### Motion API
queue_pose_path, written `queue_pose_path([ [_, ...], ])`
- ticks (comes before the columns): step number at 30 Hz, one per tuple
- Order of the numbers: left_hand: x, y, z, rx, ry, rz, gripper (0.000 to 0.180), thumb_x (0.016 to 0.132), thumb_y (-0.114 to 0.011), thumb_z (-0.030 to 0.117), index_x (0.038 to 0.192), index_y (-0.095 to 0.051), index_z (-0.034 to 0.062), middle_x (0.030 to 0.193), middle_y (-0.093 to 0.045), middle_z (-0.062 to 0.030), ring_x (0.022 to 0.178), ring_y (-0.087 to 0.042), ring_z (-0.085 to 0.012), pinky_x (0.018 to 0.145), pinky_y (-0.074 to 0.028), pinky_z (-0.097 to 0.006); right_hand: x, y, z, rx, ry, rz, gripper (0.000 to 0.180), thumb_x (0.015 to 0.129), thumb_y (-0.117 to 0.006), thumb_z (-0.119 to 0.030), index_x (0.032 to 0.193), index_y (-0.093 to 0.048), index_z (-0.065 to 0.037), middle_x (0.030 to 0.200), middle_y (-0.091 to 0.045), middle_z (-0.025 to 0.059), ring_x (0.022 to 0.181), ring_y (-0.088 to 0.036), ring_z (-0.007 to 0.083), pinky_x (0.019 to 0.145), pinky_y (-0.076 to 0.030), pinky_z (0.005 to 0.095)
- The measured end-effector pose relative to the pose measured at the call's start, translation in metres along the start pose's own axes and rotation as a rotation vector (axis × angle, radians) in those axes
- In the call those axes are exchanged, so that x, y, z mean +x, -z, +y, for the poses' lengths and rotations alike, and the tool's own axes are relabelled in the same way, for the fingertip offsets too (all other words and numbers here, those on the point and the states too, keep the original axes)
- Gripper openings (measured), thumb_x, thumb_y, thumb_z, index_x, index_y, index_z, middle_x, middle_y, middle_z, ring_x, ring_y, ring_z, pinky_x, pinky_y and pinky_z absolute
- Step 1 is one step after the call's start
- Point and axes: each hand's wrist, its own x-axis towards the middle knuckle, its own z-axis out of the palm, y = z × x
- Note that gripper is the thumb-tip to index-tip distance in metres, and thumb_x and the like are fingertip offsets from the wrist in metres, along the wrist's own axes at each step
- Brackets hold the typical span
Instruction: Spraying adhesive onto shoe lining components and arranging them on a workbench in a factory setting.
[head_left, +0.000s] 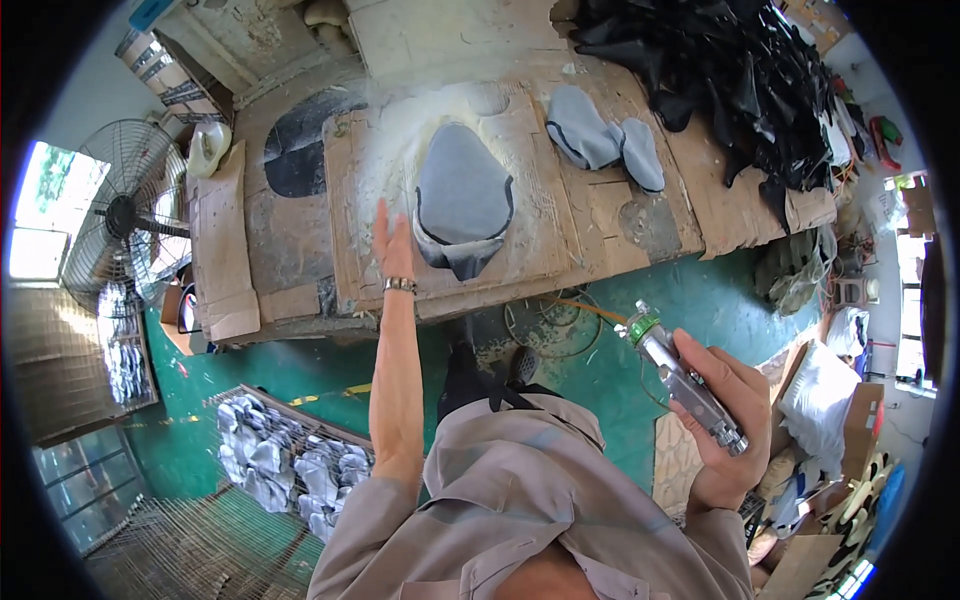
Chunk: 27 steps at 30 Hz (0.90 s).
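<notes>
A grey, rounded fabric piece (463, 185) with black edging lies on a sheet of cardboard (545, 235) dusted with pale residue. Just left of it is my left hand (394, 245), fingers stretched out and holding nothing; whether a fingertip touches the piece I cannot tell. Lower right, off the table's front edge, my right hand (728, 395) is wrapped round a metal spray gun (690, 388) with a green ring near its nozzle end. An orange hose (585, 306) runs near the gun. Two more grey pieces (585, 128) with dark edging lie to the right.
A heap of black pieces (715, 75) covers the table's far right. On the left stands a large wire-caged fan (122, 215). Below the table, a rack of silvery-grey pieces (285, 455) stands on the green floor. Boxes and bags (825, 400) crowd the right side.
</notes>
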Motion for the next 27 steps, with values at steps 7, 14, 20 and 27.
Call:
queue_pose_path([
  [7,-0.067,0.089,-0.037,-0.277,0.29,0.232,0.043,0.1,-0.068,0.009,0.142,-0.061,0.0029,0.136,-0.067,-0.0106,0.126,-0.063,-0.0207,0.108,-0.047,-0.033,0.02,-0.016,-0.016,-0.108,0.049,-0.08,0.057,0.077,-0.076,-0.005,0.132,-0.069,0.003,0.096,-0.071,0.016,0.08,-0.066,0.0237,0.074,-0.049,0.0303],
  [14,-0.174,0.176,-0.117,-0.067,0.689,0.252,0.03,0.1,-0.068,0.01,0.13,-0.069,0.0064,0.113,-0.076,-0.0048,0.097,-0.071,-0.0119,0.074,-0.054,-0.024,0.019,-0.015,-0.018,-0.176,0.0,-0.028,0.056,0.082,-0.076,-0.006,0.136,-0.065,0.003,0.103,-0.073,0.0185,0.086,-0.069,0.0251,0.081,-0.051,0.0309],
  [20,-0.228,0.192,-0.144,0.156,0.818,0.181,0.023,0.101,-0.067,0.012,0.123,-0.074,0.0104,0.106,-0.077,-0.002,0.088,-0.07,-0.0099,0.066,-0.057,-0.026,-0.007,-0.009,-0.028,-0.192,0.018,-0.036,0.058,0.067,-0.077,-0.012,0.123,-0.075,0.003,0.091,-0.069,0.0169,0.076,-0.064,0.0239,0.075,-0.05,0.0307],
  [27,-0.225,0.169,-0.136,0.104,0.809,0.101,0.024,0.101,-0.067,0.012,0.124,-0.074,0.01,0.106,-0.077,-0.0026,0.088,-0.07,-0.0106,0.069,-0.058,-0.027,-0.024,-0.004,-0.024,-0.231,-0.186,0.118,0.059,0.069,-0.076,-0.013,0.126,-0.074,0.0,0.093,-0.069,0.0152,0.082,-0.065,0.0242,0.078,-0.049,0.0311],
])
